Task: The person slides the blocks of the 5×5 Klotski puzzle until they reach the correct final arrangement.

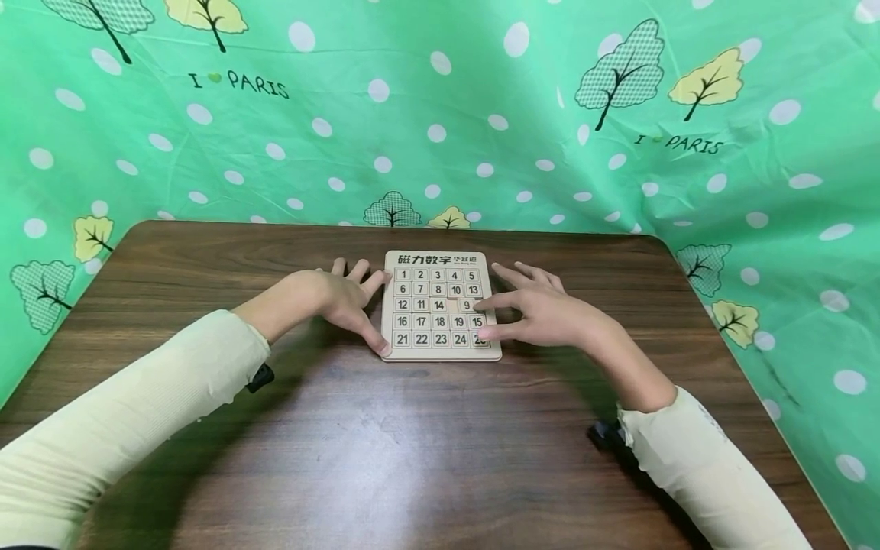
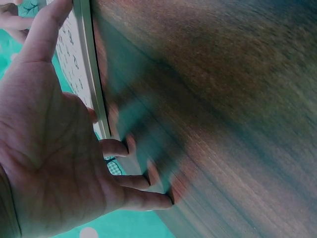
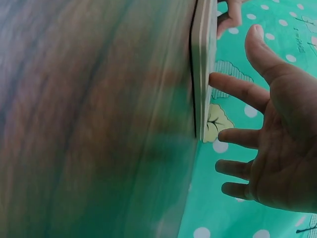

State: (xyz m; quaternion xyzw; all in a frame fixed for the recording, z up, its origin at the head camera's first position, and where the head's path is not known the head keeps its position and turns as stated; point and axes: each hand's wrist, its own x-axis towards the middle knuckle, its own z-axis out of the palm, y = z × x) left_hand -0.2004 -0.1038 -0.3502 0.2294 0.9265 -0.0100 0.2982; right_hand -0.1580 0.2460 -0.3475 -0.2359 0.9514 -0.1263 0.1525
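Observation:
A pale number sliding puzzle [image 1: 440,354] lies flat on the dark wooden table. Its number tiles stand in rows, and the 9 tile [image 1: 466,305] sits between two columns of the middle row, a gap showing to its left. At the puzzle's left edge, my left hand [image 1: 337,294] spreads its fingers; the thumb touches the lower left corner and the index finger the upper left side. My right hand [image 1: 546,309] reaches in from the right, index fingertip on the 9 tile's right side. Its thumb is over the lower right tile; the right wrist view shows the other fingers extended.
The brown tabletop [image 1: 357,458] stretches around the puzzle toward the front. Behind it and along both sides hangs a green curtain [image 1: 412,92] with white dots and printed trees. Dark straps show beneath both pale sleeves [image 1: 137,412].

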